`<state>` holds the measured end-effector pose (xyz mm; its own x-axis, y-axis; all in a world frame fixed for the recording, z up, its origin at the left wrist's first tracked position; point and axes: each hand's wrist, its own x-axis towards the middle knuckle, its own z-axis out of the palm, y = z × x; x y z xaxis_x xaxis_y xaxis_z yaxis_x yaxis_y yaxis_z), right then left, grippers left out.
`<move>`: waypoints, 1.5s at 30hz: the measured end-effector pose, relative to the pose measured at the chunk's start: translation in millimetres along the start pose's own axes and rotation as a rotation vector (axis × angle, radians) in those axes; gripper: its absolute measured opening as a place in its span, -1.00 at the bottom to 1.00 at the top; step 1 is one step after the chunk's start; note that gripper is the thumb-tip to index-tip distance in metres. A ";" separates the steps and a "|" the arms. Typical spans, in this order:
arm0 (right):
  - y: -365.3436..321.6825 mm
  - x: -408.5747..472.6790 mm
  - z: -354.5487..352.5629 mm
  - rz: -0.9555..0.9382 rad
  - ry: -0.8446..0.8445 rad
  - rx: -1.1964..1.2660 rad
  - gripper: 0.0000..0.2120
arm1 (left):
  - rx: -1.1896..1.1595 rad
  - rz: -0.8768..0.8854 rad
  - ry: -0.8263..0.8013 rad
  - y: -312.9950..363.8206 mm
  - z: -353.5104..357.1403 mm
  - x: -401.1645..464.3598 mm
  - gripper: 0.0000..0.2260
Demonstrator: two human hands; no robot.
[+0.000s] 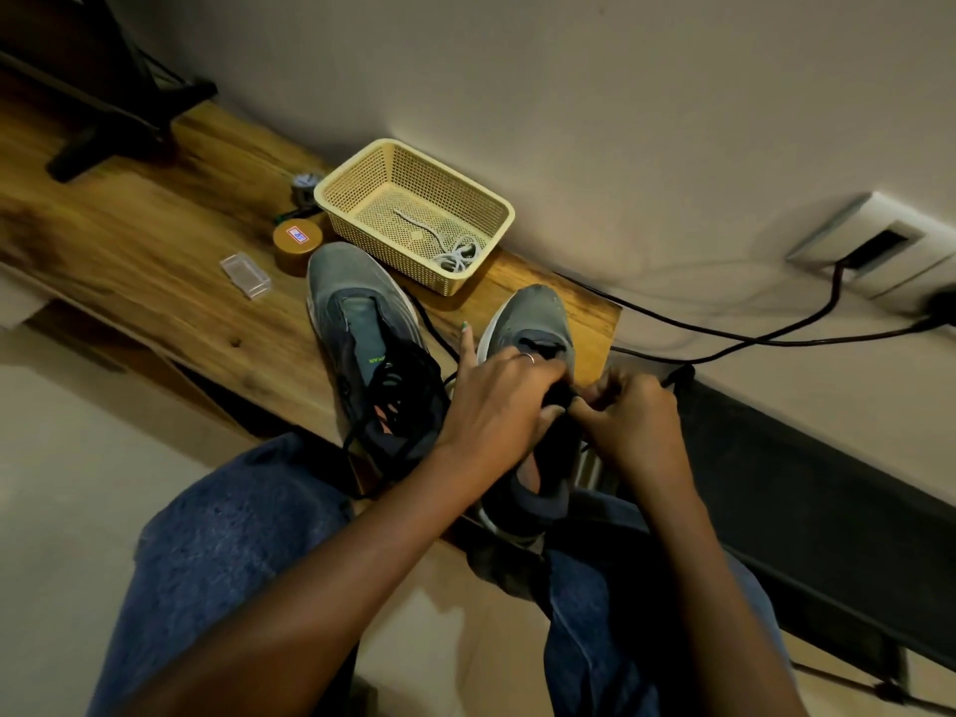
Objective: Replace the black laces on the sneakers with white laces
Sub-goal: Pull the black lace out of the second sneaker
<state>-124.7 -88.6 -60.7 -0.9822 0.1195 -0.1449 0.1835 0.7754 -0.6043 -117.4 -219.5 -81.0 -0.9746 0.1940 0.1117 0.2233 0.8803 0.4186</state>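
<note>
Still on the unlacing step, looks like. Both hands working the right sneaker (538,323) at the tabletop (155,240) edge: left hand (496,401) curled over the tongue area, one finger sticking out straight, right hand (628,406) pinching what seems to be the black lace (561,393) near the eyelets. Hard to tell exactly which bit is gripped, too dark and blurry. Left sneaker (362,328) just beside it, black lace (393,395) loose but still threaded. White laces (455,253) waiting in the cream basket (362,163) behind. Next up, probably: pulling the lace clear, eyelet by eyelet. Readable writing: green letters on the left tongue, only "AR" legible. Round tin (297,240) label unreadable.
</note>
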 end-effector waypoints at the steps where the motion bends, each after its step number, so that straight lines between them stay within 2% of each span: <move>1: 0.1 -0.1 0.2 0.002 -0.007 0.000 -0.88 | 0.006 0.010 0.032 0.2 -0.6 1.1 -0.77; 7: 0.1 0.1 -0.5 0.031 0.012 0.036 -0.88 | -0.020 0.050 0.261 -0.7 5.5 2.4 -0.93; 11: 0.0 1.0 -0.9 0.030 0.029 0.025 -0.88 | -0.184 -0.063 0.448 -3.9 5.2 3.2 -0.93; 12: 0.1 1.0 -0.6 0.023 0.026 0.022 -0.88 | -0.216 -0.078 0.432 -5.7 3.2 4.4 -0.93; 14: 0.5 0.9 -0.3 0.011 0.022 0.012 -0.88 | -0.233 -0.064 0.290 -8.1 1.3 7.0 -0.88; 16: 1.3 0.4 -0.6 0.009 0.020 0.004 -0.89 | -0.153 -0.007 0.087 -8.0 3.9 7.6 -0.70; 18: 1.6 0.4 -0.9 0.008 0.016 -0.004 -0.89 | -0.065 0.055 -0.009 -7.7 7.1 6.2 -0.59; 21: 0.5 -0.1 -0.9 -0.006 0.016 -0.008 -0.89 | -0.021 0.117 0.065 -9.9 6.8 5.7 -0.67; 24: 0.5 -0.7 -0.9 -0.019 0.021 -0.015 -0.88 | 0.006 0.168 0.061 -11.4 4.0 5.7 -0.68; 30: 1.6 0.1 -0.9 -0.008 0.025 -0.023 -0.88 | -0.033 0.301 0.215 -11.7 4.5 4.3 -0.78; 33: 1.8 0.1 -1.0 -0.001 0.024 0.006 -0.89 | -0.107 0.243 0.212 -9.7 6.6 4.7 -0.79; 38: 2.3 0.5 -0.7 0.015 0.019 0.031 -0.88 | -0.401 0.035 0.220 -4.3 10.5 4.2 -0.93; 41: 2.3 0.7 -0.5 0.004 0.028 0.012 -0.89 | -0.457 -0.028 0.174 -3.1 11.5 4.1 -0.88; 45: 3.7 2.1 -0.5 -0.010 0.022 -0.028 -0.90 | -0.367 -0.002 -0.040 -9.7 17.2 6.1 -0.76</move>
<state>-126.1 -85.2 -62.9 -0.9846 0.1252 -0.1220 0.1732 0.7934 -0.5835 -125.8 -219.4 -99.9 -0.9733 0.2159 0.0785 0.2058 0.6678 0.7153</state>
